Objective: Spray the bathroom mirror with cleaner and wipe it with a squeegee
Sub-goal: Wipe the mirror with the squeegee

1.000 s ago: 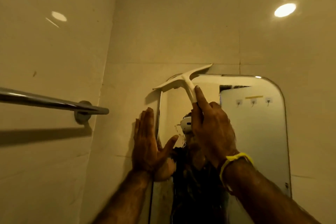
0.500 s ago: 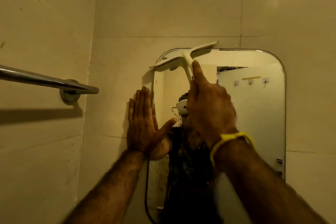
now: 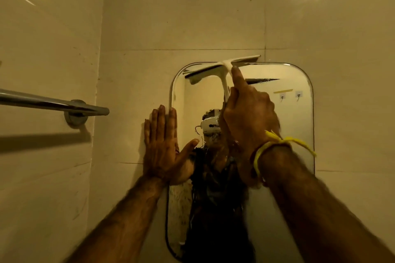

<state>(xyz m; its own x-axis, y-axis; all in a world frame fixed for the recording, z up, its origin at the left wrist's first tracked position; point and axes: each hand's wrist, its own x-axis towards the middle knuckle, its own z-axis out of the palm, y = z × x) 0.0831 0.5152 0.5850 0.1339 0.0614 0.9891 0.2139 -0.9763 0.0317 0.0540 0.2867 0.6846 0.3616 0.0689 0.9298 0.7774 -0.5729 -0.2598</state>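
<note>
Gripping the white squeegee point(image 3: 222, 68) by its handle in my right hand point(image 3: 248, 117), forefinger laid along the stem, I have its blade tilted across the top edge of the bathroom mirror point(image 3: 295, 126). My left hand point(image 3: 164, 145) lies flat and open, fingers on the tile, thumb on the glass. Wet streaks below suggest spraying is done; nearly all the wiping remains.

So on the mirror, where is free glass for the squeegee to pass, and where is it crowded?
Free glass lies on the mirror, between the right hand and the right rim. It is crowded along the left rim: the left hand is pressed flat there, half on the wall. The squeegee sits at the top rim, tilted.
</note>
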